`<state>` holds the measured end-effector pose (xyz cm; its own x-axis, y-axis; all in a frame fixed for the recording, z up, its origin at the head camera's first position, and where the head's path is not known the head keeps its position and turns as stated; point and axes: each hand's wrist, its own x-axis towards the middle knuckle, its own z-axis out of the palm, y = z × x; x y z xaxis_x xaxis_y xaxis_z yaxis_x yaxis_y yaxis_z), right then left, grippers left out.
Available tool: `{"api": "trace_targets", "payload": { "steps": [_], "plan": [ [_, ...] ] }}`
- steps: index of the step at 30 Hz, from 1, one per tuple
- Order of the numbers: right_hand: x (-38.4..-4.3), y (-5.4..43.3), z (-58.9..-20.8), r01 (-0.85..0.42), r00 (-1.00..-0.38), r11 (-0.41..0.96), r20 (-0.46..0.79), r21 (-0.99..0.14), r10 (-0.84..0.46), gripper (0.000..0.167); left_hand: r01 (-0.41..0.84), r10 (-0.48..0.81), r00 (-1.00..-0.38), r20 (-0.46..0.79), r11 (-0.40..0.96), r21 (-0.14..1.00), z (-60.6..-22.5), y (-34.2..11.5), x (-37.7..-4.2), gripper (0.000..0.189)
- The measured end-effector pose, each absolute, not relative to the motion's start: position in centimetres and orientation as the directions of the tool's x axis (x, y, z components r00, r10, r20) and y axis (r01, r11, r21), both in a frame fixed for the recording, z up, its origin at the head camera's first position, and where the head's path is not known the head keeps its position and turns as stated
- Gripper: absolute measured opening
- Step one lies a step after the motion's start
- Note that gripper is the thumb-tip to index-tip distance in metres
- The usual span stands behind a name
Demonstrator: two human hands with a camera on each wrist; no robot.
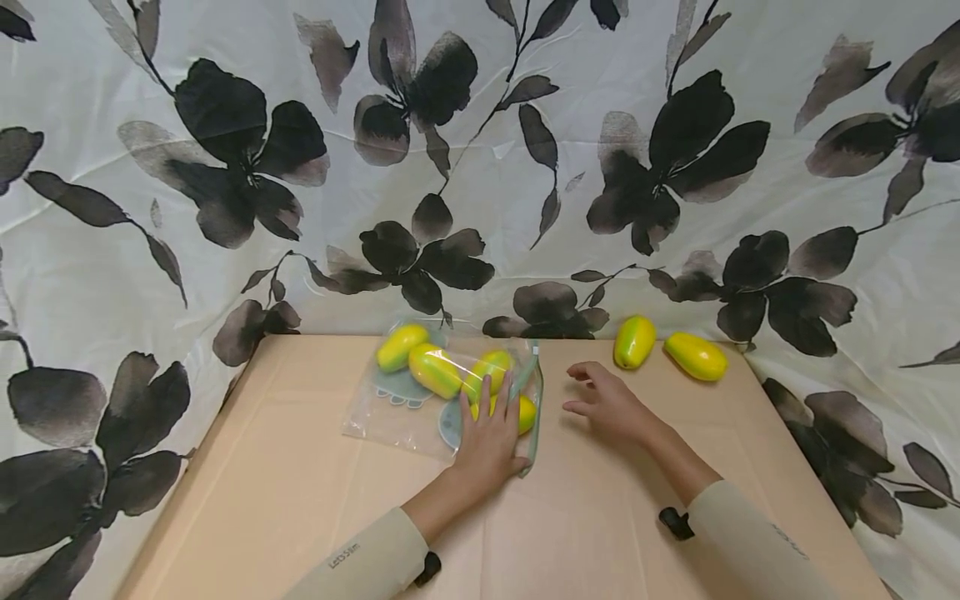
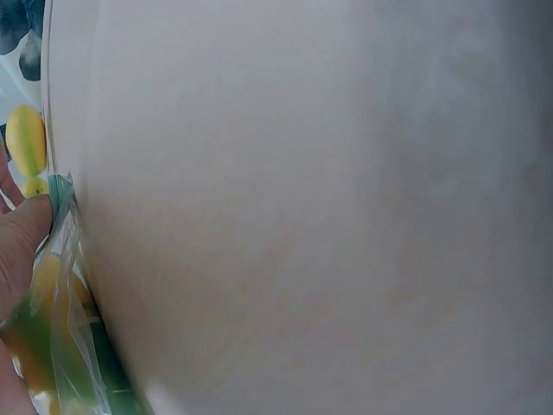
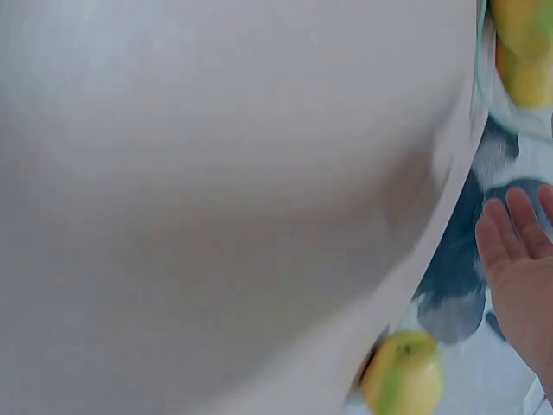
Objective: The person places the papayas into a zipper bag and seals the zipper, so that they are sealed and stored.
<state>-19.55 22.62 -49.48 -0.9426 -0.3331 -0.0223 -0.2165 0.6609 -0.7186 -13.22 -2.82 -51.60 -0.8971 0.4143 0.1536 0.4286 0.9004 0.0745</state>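
A clear zip bag [image 1: 367,421] with a green edge strip lies on the board, holding several glossy yellow-green fruits [image 1: 435,372] shaped like mangoes. My left hand [image 1: 486,450] rests over the bag's right part, fingers fairly straight across the fruits there. Its thumb [image 2: 30,220] is right at the green strip in the left wrist view. Nothing is in my right hand [image 1: 611,404], which hovers between the bag and two loose fruits, fingers loosely extended. One loose fruit [image 1: 634,342] stands nearly upright in view; the other fruit [image 1: 696,357] lies slanted to its right.
Both hands work over a tan board [image 1: 300,500] that narrows toward the back. Behind it hangs a white cloth [image 1: 525,208] with dark flower prints, which also spreads along both sides. The loose fruits are near the board's back right corner.
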Motion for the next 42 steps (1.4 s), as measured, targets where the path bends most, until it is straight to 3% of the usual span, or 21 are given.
{"api": "trace_targets", "payload": {
  "steps": [7,15,24,42],
  "plan": [
    [-21.1,25.7,-48.7,-0.158,-0.981,0.721,0.022,-0.675,-0.194,0.085,0.436,0.419,-0.893,0.161,0.897,0.081,-52.0,-2.9,-13.2,0.118],
    [-23.6,28.4,-48.0,-0.124,-0.989,0.772,0.143,-0.623,-0.043,0.091,0.429,0.413,-0.899,0.146,0.898,0.1,-52.0,-2.8,-13.2,0.118],
    [-25.5,30.2,-48.8,-0.037,-0.996,0.781,0.086,-0.623,0.022,0.105,0.419,0.406,-0.905,0.13,0.902,0.106,-51.8,-2.9,-13.3,0.117],
    [-26.6,30.7,-50.3,-0.034,-0.999,0.839,0.034,-0.543,-0.019,0.08,0.425,0.411,-0.902,0.134,0.9,0.101,-51.7,-3.0,-13.4,0.116]
  ]
}}
